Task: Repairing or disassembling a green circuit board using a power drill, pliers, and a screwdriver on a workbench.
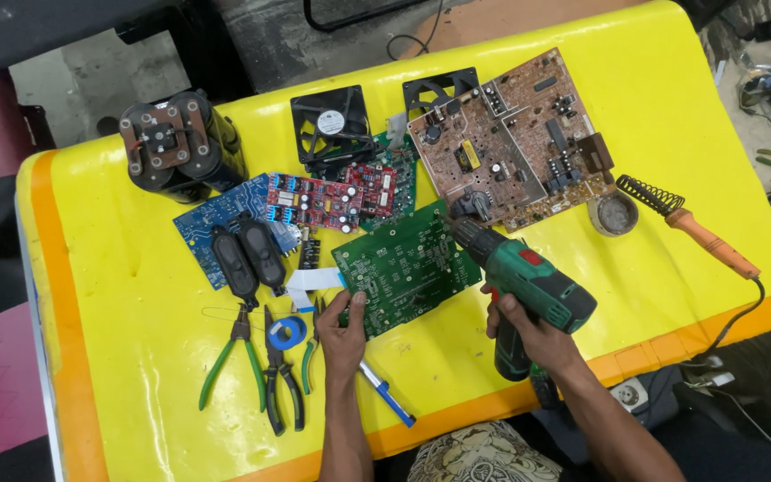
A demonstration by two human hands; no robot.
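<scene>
The drill [528, 290] tip is hidden behind the green board [406, 266]; the fan [439, 87] is partly covered by the brown board [515, 138].

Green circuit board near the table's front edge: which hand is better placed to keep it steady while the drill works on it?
Left. The left hand already rests on the green circuit board at its near corner. The right hand is occupied, gripping the green cordless drill, whose tip points at the board's far edge.

green circuit board [403, 268] | flat on yellow table | green cordless drill [528, 286] | tip on board's far corner
</scene>
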